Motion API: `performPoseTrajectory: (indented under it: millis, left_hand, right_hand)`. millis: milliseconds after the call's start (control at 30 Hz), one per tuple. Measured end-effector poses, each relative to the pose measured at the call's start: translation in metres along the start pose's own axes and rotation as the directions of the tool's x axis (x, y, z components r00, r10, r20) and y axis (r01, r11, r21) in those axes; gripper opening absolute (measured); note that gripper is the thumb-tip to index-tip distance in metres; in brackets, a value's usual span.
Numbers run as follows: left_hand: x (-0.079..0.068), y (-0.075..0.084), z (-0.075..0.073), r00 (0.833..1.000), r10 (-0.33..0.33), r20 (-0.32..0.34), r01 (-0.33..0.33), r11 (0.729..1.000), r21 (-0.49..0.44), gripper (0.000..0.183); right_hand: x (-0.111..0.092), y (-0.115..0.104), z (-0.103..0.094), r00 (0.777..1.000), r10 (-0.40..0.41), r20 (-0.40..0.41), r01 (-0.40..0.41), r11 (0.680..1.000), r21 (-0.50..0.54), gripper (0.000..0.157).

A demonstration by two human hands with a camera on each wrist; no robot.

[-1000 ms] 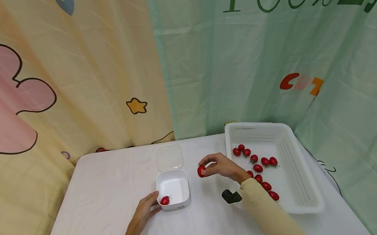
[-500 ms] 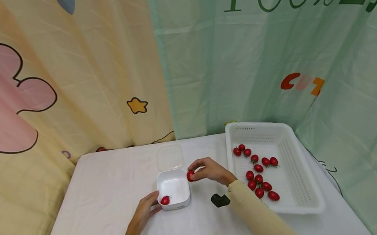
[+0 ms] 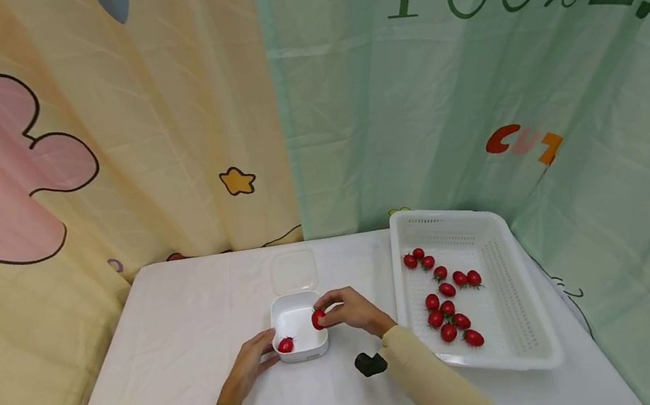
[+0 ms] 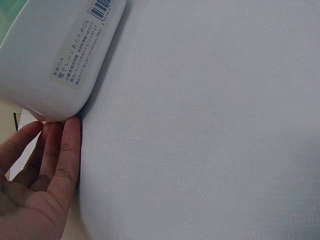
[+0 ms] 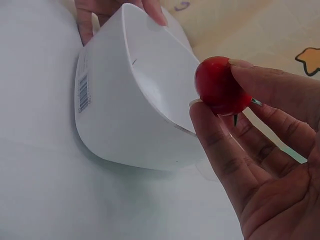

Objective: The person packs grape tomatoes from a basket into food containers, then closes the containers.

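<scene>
My right hand (image 3: 354, 310) pinches a red cherry tomato (image 5: 220, 86) with a green stem between thumb and fingers. It holds the tomato over the right rim of a small square white container (image 3: 304, 358). Inside that container, near its left wall, lies another cherry tomato (image 3: 286, 345). My left hand (image 3: 248, 367) rests against the container's left side. In the left wrist view, the fairly straight fingers (image 4: 65, 160) touch the outer wall near the base. A printed label with a barcode (image 4: 102, 9) shows on that wall.
To the right stands a large white perforated basket (image 3: 510, 286) with several cherry tomatoes (image 3: 446, 289) in it. A translucent lid (image 3: 293, 271) lies just behind the container. A white cloth covers the table (image 3: 178, 327); printed curtains (image 3: 350, 119) hang behind.
My right hand has carried the cherry tomato leftward, from between basket and container to over the container's right rim. My left hand and the container have stayed in place.
</scene>
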State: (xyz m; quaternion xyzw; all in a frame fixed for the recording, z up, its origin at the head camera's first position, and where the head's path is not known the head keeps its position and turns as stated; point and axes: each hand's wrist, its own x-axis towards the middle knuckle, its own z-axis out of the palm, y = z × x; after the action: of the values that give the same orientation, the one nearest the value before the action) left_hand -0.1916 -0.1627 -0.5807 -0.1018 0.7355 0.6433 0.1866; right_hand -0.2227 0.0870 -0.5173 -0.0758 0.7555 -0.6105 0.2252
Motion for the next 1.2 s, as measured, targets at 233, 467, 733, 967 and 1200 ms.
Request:
performPoseTrajectory:
  millis: [233,467,733,967,1200]
  left_hand:
    - [0.000,0.000,0.001,1.000,0.005,0.005,-0.005,1.000,-0.005,0.068]
    - [-0.001,0.002,0.003,1.000,0.002,0.006,-0.002,1.000,-0.006,0.065]
    - [-0.001,-0.001,0.002,1.000,0.004,-0.001,-0.004,1.000,-0.001,0.065]
    - [-0.001,-0.002,0.001,1.000,0.026,0.001,-0.026,1.000,0.004,0.065]
    - [0.000,0.000,0.000,1.000,0.017,0.007,-0.017,1.000,0.002,0.064]
  right_hand:
    - [0.002,0.004,0.012,0.999,-0.025,-0.027,0.024,1.000,-0.007,0.027]
    - [0.002,0.006,0.020,0.998,-0.024,-0.052,0.022,0.999,-0.027,0.024]
    - [0.002,0.006,0.021,0.999,-0.026,-0.029,0.026,1.000,-0.017,0.025]
    - [0.001,0.007,0.019,0.999,-0.036,-0.012,0.036,0.999,-0.006,0.030]
    - [-0.002,0.000,0.010,0.999,-0.034,-0.019,0.035,0.999,0.008,0.034]
